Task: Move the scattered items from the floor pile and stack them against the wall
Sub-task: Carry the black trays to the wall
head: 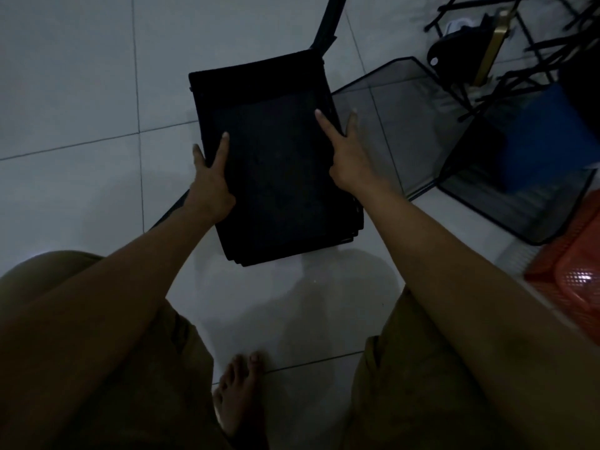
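Observation:
A stack of several black rectangular panels [276,164] is held above the white tiled floor in the middle of the head view. My left hand [211,180] grips its left edge, thumb lying on the top face. My right hand [344,151] grips the right edge, thumb on top and fingers at the side. Two black mesh panels [399,125] lie flat on the floor to the right, part of the pile.
A blue block [545,134] sits on the farther mesh panel. Black folding frames [519,60] and a brass-coloured bar [493,47] crowd the upper right. An orange plastic basket [574,271] is at the right edge. My bare foot [237,394] stands below.

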`<state>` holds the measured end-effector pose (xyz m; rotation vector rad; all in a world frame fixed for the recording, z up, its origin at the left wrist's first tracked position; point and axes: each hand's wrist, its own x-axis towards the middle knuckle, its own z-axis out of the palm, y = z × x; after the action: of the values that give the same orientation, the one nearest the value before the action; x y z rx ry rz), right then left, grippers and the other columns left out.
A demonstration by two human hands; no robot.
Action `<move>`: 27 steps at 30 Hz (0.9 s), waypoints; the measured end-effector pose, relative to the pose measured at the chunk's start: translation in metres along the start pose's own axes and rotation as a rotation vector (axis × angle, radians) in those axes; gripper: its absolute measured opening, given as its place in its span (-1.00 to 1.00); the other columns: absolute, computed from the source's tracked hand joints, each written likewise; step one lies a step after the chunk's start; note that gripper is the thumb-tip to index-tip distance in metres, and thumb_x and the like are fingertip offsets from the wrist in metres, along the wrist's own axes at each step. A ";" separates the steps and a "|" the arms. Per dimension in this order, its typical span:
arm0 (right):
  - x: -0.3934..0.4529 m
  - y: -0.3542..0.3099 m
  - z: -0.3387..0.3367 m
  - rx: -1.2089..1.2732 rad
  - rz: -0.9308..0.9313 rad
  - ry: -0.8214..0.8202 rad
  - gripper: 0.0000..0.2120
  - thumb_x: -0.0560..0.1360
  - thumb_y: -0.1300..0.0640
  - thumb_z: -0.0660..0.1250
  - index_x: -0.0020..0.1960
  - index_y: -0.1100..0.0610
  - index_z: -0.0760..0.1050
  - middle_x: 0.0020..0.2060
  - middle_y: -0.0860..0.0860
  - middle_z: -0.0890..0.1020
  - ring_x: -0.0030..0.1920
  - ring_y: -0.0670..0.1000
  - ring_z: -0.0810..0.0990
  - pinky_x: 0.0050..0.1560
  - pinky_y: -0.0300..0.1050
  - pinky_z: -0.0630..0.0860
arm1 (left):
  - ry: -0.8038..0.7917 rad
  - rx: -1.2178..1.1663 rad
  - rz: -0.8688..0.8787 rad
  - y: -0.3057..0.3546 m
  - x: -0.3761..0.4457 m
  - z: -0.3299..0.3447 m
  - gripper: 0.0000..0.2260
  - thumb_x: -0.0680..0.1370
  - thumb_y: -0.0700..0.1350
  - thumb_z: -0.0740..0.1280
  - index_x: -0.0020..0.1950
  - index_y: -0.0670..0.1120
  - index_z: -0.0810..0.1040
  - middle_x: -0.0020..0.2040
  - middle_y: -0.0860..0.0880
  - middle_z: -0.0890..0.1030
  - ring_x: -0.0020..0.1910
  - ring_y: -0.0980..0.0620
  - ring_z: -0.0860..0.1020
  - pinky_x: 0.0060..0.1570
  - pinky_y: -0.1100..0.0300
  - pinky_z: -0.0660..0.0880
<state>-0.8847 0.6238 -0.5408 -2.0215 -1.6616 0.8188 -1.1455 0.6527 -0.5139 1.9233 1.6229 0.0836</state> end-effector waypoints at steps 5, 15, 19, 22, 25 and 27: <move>-0.009 -0.004 -0.002 -0.057 -0.024 -0.006 0.00 0.45 0.56 0.25 0.56 -0.21 -0.12 0.52 0.24 -0.32 0.38 0.23 0.34 0.07 -0.04 0.59 | 0.056 0.041 -0.072 0.012 -0.001 0.006 -0.08 0.51 -0.35 0.35 0.56 0.17 -0.20 0.53 -0.24 -0.31 0.17 -0.31 0.49 -0.05 0.07 0.44; -0.046 -0.021 -0.026 0.063 0.067 -0.025 -0.05 0.47 0.55 0.22 0.56 -0.22 -0.05 0.54 0.22 -0.26 0.53 0.19 0.10 0.38 -0.05 0.37 | 0.053 0.012 -0.005 0.027 -0.016 -0.014 -0.13 0.50 -0.38 0.30 0.56 0.20 -0.11 0.56 -0.20 -0.21 0.16 -0.31 0.51 -0.12 0.07 0.47; -0.086 -0.053 -0.058 0.152 0.116 -0.018 -0.03 0.46 0.55 0.23 0.57 -0.20 -0.07 0.54 0.25 -0.25 0.55 0.15 -0.04 0.43 -0.08 0.28 | 0.018 -0.024 0.033 0.042 -0.052 -0.050 -0.10 0.47 -0.43 0.29 0.57 0.19 -0.09 0.56 -0.20 -0.20 -0.06 -0.27 0.56 -0.20 -0.02 0.57; -0.123 -0.085 -0.094 0.174 0.140 -0.015 -0.05 0.47 0.55 0.23 0.57 -0.17 -0.08 0.53 0.26 -0.26 0.53 0.13 -0.02 0.31 -0.26 0.25 | -0.010 -0.004 0.034 0.067 -0.088 -0.091 -0.12 0.49 -0.40 0.30 0.56 0.22 -0.09 0.57 -0.16 -0.20 -0.12 -0.21 0.55 -0.27 0.06 0.53; -0.161 -0.122 -0.140 0.222 0.182 -0.051 -0.03 0.46 0.58 0.20 0.57 -0.18 -0.07 0.53 0.23 -0.29 0.53 0.05 -0.01 0.22 -0.40 0.39 | -0.058 0.012 0.034 0.104 -0.126 -0.139 -0.12 0.50 -0.42 0.27 0.55 0.24 -0.08 0.58 -0.10 -0.21 -0.05 -0.20 0.55 -0.29 0.08 0.52; -0.186 -0.149 -0.176 0.227 0.208 -0.070 -0.01 0.45 0.59 0.20 0.57 -0.21 -0.07 0.52 0.21 -0.32 0.52 0.17 0.12 -0.04 -0.54 0.39 | -0.092 0.027 0.078 0.127 -0.151 -0.171 -0.11 0.46 -0.48 0.25 0.56 0.21 -0.05 0.58 -0.10 -0.21 0.04 -0.23 0.55 -0.31 0.03 0.55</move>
<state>-0.9021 0.4848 -0.2798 -2.0468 -1.3382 1.1081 -1.1440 0.5770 -0.2635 1.9814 1.4967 0.0046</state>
